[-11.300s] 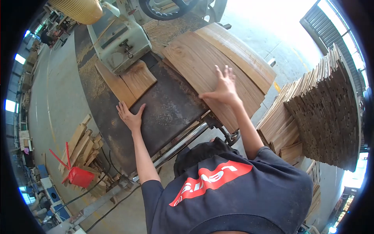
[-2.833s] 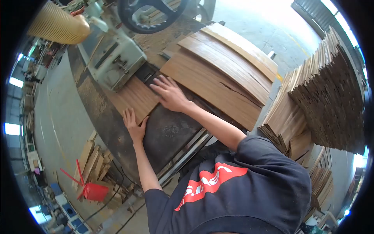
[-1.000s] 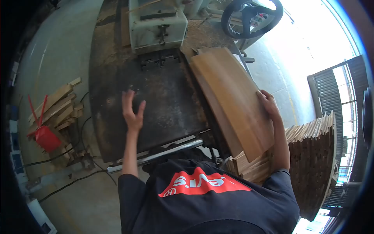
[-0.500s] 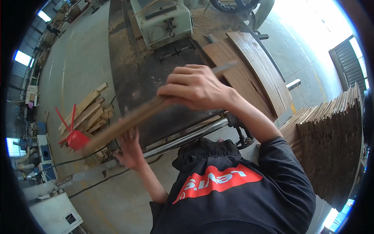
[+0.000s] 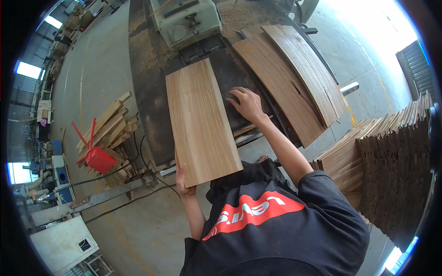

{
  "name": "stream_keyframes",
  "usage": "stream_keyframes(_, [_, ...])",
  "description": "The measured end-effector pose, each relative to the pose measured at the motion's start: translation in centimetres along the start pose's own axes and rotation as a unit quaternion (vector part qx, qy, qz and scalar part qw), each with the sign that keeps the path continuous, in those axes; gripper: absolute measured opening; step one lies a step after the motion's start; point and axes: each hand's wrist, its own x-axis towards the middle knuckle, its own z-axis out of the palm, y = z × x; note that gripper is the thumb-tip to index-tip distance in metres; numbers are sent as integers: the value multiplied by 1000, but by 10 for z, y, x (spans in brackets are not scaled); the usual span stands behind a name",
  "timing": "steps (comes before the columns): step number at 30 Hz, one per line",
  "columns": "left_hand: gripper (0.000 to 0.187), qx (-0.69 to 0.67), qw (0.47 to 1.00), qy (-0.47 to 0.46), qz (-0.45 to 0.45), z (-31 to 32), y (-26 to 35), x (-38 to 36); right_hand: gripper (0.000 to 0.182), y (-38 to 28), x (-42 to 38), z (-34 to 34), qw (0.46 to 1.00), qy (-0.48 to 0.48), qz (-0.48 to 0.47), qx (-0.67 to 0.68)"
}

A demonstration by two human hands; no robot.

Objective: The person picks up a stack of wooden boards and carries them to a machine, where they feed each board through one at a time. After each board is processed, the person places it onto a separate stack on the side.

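Observation:
A pale wooden board [image 5: 200, 124] with straight grain lies face up over the dark machine table [image 5: 149, 110], its near end overhanging the front edge. My left hand [image 5: 183, 178] grips the board at its near left corner, the thumb showing at the edge and the other fingers partly hidden beneath. To the right of the board, my right hand [image 5: 248, 105] hovers over the table with loosely curled fingers and nothing in it. Two browner boards, one with a long crack [image 5: 294, 92] and one lighter [image 5: 308, 69], overlap on the table's right side.
A pale green machine housing [image 5: 189, 27] stands at the table's far end, with sawdust around it. Left on the floor are wood offcuts [image 5: 110, 124] and a red chair-like object [image 5: 100, 159]. A tall stack of boards [image 5: 391, 161] rises at right. Cables cross the floor.
The board, earlier seen edge-on and blurred in my right hand, now lies flat. My right hand has let go and moved right; my left hand has taken hold of the near corner.

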Motion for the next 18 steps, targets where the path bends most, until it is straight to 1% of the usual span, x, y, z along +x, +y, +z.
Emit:
stream_keyframes(1, [73,1,1000,0,-4,11,-2,-1,19,-1,-14,-3,998,47,35,-10])
stream_keyframes(2, [74,-3,1000,4,-8,22,-2,0,27,-6,-28,-14,997,21,69,18])
stream_keyframes(4, [76,-11,1000,8,-7,32,-10,4,42,-16,-62,-26,986,-30,108,121])
stream_keyframes(5, [83,-105,994,7,-16,35,-15,3,56,-27,-77,-40,959,-114,162,202])
stream_keyframes(6, [92,-197,980,7,-23,37,-21,3,76,-28,-98,-39,945,-173,163,223])
stream_keyframes(7, [92,-199,980,10,-21,38,-27,2,76,-39,-111,-41,945,-177,161,223])
stream_keyframes(9, [110,-92,996,6,8,39,-40,0,93,-61,-126,-41,907,-188,205,315])
stream_keyframes(10, [110,-89,996,4,5,38,-43,-1,103,-61,-131,-33,919,-157,209,295])
stream_keyframes(11, [115,22,999,32,26,38,-42,0,103,-61,-130,-32,919,-151,212,297])
stream_keyframes(12, [120,132,988,55,52,40,-42,7,103,-57,-123,-31,914,-170,218,297])
stream_keyframes(13, [120,134,988,47,53,42,-42,15,102,-52,-116,-30,909,-190,224,296])
stream_keyframes(14, [120,211,971,52,101,46,-40,19,102,-49,-114,-25,908,-185,231,297])
stream_keyframes(15, [121,284,946,56,148,50,-37,22,103,-44,-111,-16,931,-162,199,259])
stream_keyframes(16, [121,283,946,53,147,51,-34,27,103,-37,-105,-9,952,-140,162,217])
stream_keyframes(17, [124,434,879,43,191,49,-29,34,103,-30,-97,-6,954,-138,160,215])
stream_keyframes(18, [128,573,786,37,228,49,-26,40,103,-24,-90,-3,973,-134,139,130])
